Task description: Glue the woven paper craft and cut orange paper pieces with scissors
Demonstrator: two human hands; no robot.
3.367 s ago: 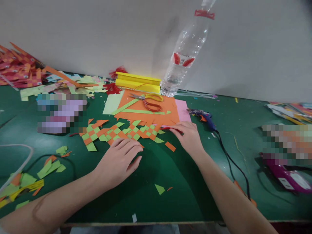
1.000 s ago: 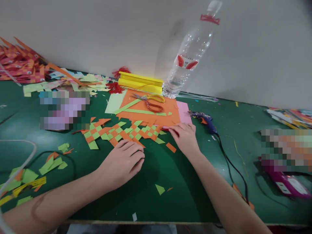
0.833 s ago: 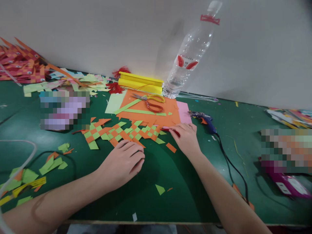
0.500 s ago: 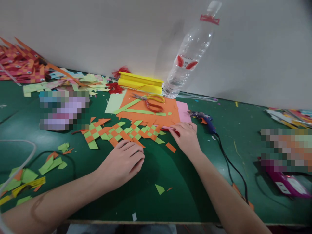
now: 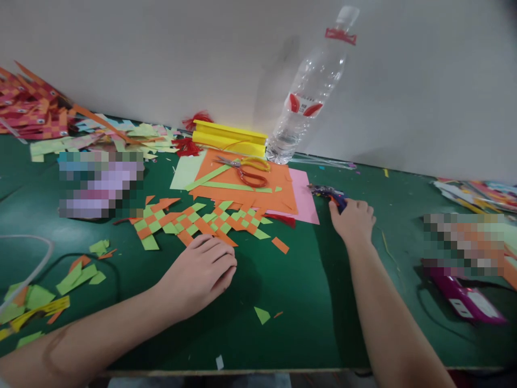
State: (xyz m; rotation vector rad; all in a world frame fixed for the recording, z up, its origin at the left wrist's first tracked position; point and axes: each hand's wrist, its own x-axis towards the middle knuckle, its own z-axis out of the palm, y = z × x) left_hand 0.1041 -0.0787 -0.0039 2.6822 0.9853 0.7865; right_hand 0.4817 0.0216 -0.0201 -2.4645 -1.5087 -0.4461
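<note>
My right hand (image 5: 355, 221) is wrapped round the dark blue handle of a hot glue gun (image 5: 328, 193), whose nozzle points left toward a pink sheet (image 5: 306, 202). My left hand (image 5: 205, 264) rests on the green table with its fingers bent and close together; the fingertips are hidden, so I cannot see what they hold, if anything. Just beyond its knuckles lies a row of woven orange and green paper pieces (image 5: 194, 221). A red tassel (image 5: 283, 220) sticks out at the row's right end. Scissors (image 5: 246, 171) lie on an orange sheet (image 5: 262, 199) behind the row.
A water bottle (image 5: 309, 91) leans against the wall beside a folded yellow strip (image 5: 230, 137). Paper scraps (image 5: 78, 277) lie at left, and red-orange woven pieces (image 5: 32, 108) are piled at far left. A purple power strip (image 5: 464, 296) sits at right on the green table (image 5: 283, 334).
My right hand has moved right, from the red tassel by the woven pieces to the hot glue gun, and closed round its handle. My left hand has stayed put.
</note>
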